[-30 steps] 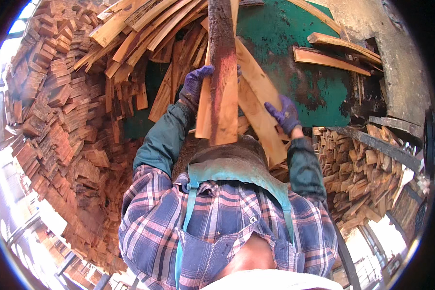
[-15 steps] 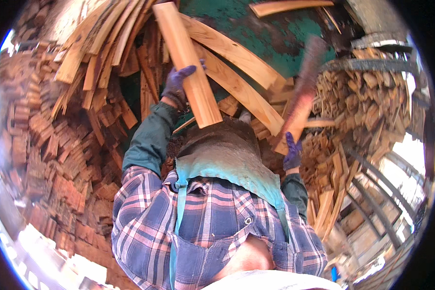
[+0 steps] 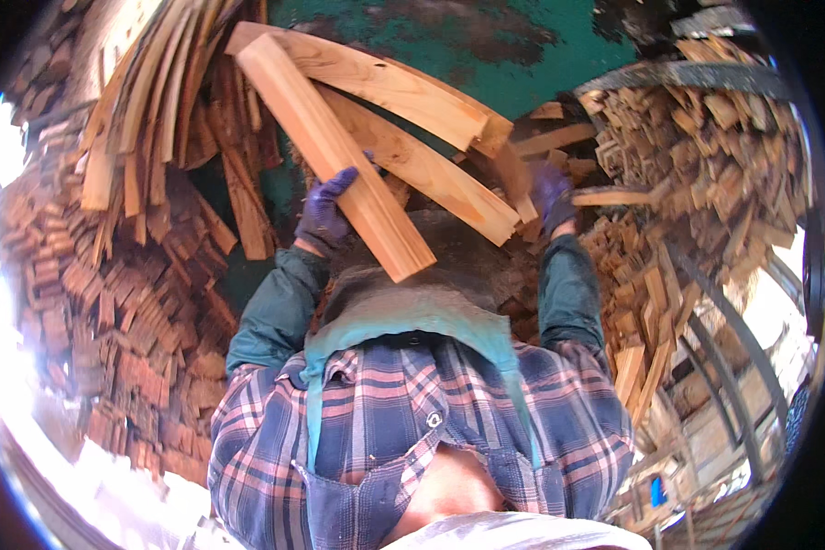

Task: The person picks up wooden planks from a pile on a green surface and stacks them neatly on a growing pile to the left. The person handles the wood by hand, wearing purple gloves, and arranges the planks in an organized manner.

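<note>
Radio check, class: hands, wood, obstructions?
Left purple-gloved hand: gripping long light-brown wooden board. Right purple-gloved hand: blurred, grip unclear. Possible obstruction: farther pale wooden plank, partly behind board.

You wear purple gloves [image 3: 325, 209], dark green oversleeves [image 3: 275, 307], a navy, pink and white plaid shirt [image 3: 385, 394], and a stained, teal-strapped apron [image 3: 412, 307].

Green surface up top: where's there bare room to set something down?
Beyond the pale boards, left of the dark bar, the green surface shows bare, though stained. Crowded: fanned strips at left, stacked wood at right.
</note>
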`<move>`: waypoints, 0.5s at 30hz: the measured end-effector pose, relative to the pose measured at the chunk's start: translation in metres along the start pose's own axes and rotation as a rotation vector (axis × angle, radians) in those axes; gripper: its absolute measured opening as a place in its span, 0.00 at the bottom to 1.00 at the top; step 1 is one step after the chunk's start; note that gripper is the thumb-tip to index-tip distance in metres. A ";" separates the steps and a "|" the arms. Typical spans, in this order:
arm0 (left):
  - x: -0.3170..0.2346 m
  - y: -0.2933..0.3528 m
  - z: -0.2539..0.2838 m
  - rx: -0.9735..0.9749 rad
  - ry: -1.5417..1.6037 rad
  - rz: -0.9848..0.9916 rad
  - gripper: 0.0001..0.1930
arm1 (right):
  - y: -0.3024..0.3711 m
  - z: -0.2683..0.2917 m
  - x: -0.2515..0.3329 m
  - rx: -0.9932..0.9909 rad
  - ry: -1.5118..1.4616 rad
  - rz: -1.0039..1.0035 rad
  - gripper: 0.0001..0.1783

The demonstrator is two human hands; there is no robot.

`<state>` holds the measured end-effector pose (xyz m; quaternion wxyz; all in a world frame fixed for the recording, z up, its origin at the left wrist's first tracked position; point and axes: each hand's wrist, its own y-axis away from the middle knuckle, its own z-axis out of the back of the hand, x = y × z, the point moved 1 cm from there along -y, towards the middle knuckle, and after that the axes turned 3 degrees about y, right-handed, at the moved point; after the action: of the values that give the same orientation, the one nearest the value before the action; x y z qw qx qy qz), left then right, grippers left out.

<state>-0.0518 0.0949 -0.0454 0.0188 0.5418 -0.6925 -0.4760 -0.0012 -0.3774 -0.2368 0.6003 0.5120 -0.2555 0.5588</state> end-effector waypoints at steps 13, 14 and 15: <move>0.015 0.021 -0.057 -0.142 0.138 -0.264 0.27 | -0.145 -0.111 0.292 0.356 0.468 0.501 0.46; 0.010 0.022 -0.055 -0.194 0.097 -0.289 0.27 | -0.156 -0.104 0.287 0.521 0.205 0.316 0.40; 0.005 0.025 -0.052 -0.179 0.091 -0.329 0.27 | -0.166 -0.097 0.284 0.665 -0.035 0.139 0.34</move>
<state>-0.0440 0.0567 -0.0027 0.0200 0.6648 -0.5480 -0.5073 0.1971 -0.1495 -0.0752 0.3564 0.6707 -0.1039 0.6422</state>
